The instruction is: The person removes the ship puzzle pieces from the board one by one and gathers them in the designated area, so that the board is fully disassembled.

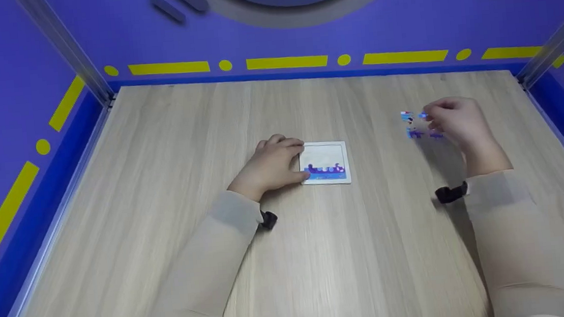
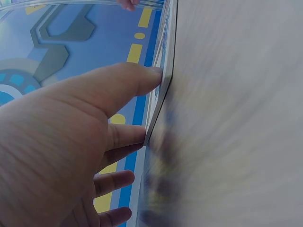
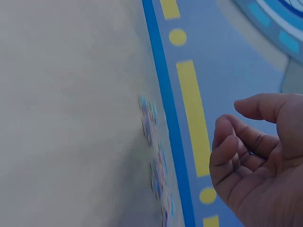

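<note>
A square white-framed puzzle board [image 1: 327,183] lies flat on the table, with a purple and blue picture along its near part and a pale area above. My left hand [image 1: 275,166] rests at the board's left side, thumb on the near corner and fingers at the far one. In the left wrist view the thumb [image 2: 137,78] lies against the board edge [image 2: 165,78], with fairly straight fingers. Further right, my right hand [image 1: 462,119] hovers over several small colourful puzzle pieces [image 1: 407,116]. The right wrist view shows a gap between thumb and bent fingers [image 3: 225,151], with nothing in it.
The wood-grain table [image 1: 158,138] runs back to a blue-purple wall [image 1: 282,41] with yellow markings. Side walls with metal corner posts [image 1: 63,50] stand left and right. Black straps [image 1: 452,193] sit at both wrists.
</note>
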A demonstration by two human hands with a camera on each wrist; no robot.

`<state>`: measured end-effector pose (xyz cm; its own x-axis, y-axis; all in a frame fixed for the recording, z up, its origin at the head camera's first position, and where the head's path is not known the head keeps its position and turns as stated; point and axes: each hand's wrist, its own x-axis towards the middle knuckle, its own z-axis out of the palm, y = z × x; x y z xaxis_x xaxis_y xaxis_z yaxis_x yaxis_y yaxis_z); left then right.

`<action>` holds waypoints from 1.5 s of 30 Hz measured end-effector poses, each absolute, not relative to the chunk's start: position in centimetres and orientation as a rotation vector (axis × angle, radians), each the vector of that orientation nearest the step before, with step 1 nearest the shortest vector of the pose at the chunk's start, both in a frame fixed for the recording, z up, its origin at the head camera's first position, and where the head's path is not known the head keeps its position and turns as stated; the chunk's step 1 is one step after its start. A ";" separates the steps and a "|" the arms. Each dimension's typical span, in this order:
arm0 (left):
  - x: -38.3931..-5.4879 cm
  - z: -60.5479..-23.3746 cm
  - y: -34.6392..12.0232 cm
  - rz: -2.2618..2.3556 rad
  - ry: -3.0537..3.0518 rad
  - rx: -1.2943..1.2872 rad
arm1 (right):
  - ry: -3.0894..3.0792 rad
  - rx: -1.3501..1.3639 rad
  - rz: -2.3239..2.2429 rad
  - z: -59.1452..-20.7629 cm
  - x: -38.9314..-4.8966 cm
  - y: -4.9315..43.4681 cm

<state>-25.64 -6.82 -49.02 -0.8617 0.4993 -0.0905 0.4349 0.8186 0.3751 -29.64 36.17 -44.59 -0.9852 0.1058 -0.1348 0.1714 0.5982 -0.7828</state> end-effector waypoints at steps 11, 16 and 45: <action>-25.7 -49.1 -6.7 0.511 2.811 0.702 | 2.651 -0.088 -1.468 -43.9 -28.4 28.2; -25.7 -49.2 -6.7 0.509 2.813 0.700 | 2.683 -0.146 -1.390 -43.3 -28.0 25.4; -25.7 -49.2 -6.8 0.530 2.818 0.702 | 2.483 -0.415 -1.218 -46.5 -26.2 17.7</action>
<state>-25.65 -6.77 -49.15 -0.8699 0.4839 -0.0955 0.4162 0.8240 0.3844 -26.22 17.74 -46.54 -0.8985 -0.4030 -0.1742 -0.1089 0.5890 -0.8008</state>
